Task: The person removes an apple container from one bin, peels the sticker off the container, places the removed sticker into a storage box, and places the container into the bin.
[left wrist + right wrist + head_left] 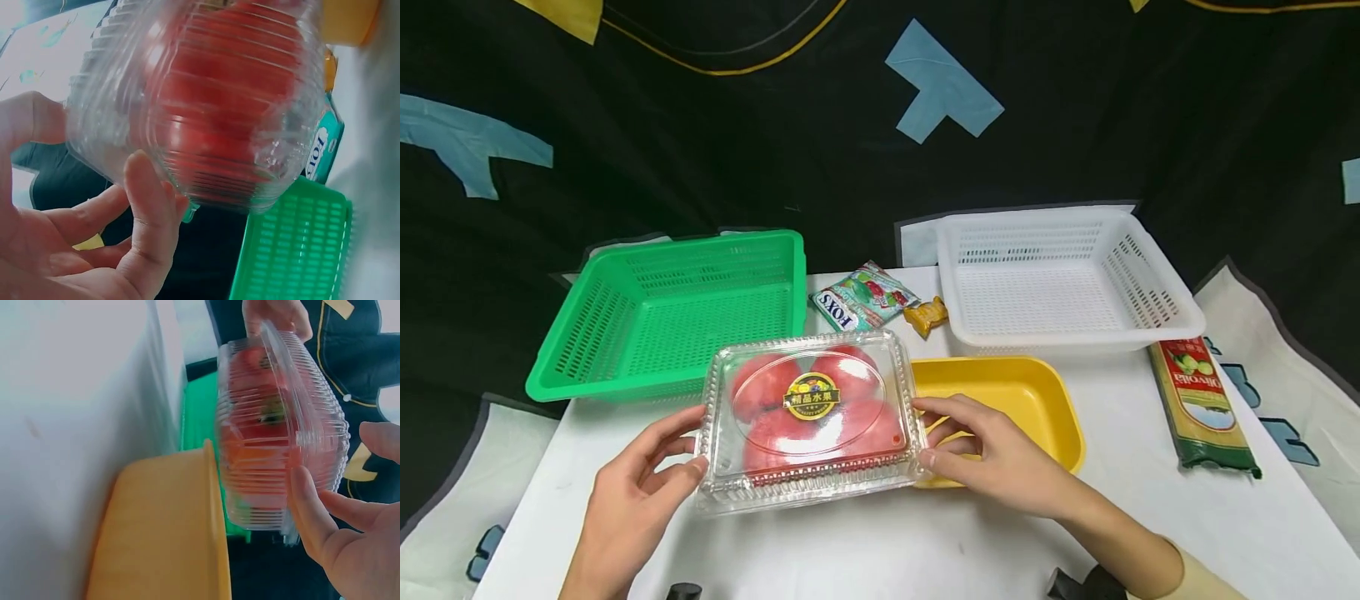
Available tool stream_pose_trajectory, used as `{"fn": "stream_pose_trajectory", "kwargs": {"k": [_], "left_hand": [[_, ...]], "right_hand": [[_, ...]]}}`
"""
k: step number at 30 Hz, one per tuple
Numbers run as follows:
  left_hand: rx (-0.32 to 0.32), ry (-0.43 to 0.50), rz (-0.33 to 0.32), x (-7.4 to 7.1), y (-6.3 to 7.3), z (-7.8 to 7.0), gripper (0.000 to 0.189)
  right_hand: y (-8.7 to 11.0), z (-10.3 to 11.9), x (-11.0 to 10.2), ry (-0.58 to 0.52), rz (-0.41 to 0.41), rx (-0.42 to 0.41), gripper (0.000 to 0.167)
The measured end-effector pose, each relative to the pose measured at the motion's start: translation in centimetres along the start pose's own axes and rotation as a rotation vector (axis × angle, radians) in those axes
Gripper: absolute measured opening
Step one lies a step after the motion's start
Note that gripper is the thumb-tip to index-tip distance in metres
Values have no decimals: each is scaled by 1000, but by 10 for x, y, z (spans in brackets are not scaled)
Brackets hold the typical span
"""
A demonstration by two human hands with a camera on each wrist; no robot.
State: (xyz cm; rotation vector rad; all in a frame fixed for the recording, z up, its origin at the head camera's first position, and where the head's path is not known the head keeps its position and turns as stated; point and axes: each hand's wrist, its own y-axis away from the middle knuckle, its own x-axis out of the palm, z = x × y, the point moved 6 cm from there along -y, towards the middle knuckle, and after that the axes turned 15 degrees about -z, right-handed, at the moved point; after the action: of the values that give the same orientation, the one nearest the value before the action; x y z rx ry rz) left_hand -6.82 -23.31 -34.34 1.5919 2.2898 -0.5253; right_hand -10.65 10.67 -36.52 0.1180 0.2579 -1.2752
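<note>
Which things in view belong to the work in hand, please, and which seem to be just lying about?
In hand:
- clear fruit box
- left hand
- right hand

Apparently just lying about:
- green basket
- white basket
- yellow tub
- FOX'S packet
- small orange packet
- Olivoilà packet

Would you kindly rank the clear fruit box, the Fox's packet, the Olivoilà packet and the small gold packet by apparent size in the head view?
Largest to smallest:
1. Clear fruit box, though being held nearer the camera may enlarge it
2. Olivoilà packet, visible part
3. Fox's packet
4. Small gold packet
</note>
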Motion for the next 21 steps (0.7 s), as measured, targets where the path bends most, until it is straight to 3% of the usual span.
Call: {"fn": "stream_pose_trajectory", "kwargs": {"k": [13,21], "left_hand": [[-19,-10,-21,-18,1,11,45],[-52,-25,16,-15,0,26,43]], "right_hand": [[0,1,20,-6,92,11,59],[3,-11,30,-11,120,71,59]]}}
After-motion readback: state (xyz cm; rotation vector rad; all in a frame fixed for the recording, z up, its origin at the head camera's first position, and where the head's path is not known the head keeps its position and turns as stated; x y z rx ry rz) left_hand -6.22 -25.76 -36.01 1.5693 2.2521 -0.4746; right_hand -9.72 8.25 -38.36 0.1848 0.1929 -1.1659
